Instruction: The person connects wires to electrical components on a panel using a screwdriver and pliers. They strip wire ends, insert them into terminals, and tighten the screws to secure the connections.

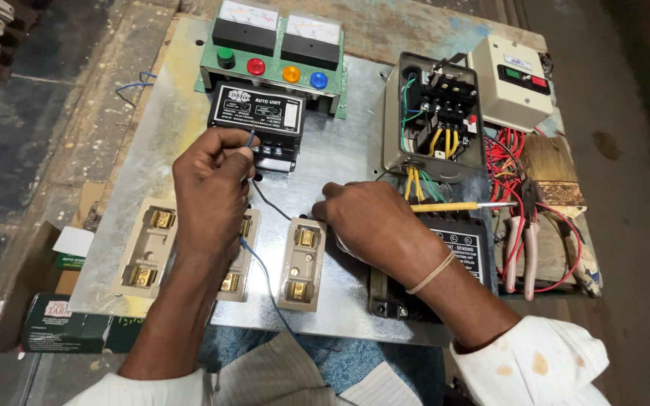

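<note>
Across galvanized panel (340, 150): left hand (212, 188) pinching blue wire (253, 259) just below black control unit (256, 113), nearer it; right hand (366, 222) gripping yellow-handled screwdriver (453, 206), pointing away rightward.

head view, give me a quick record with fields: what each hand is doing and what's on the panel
left hand: pinches blue wire at black control unit
right hand: rests by middle fuse holder
panel: metal sheet, four coloured indicator lamps, open starter box
tools: yellow screwdriver, pliers, brush
</note>
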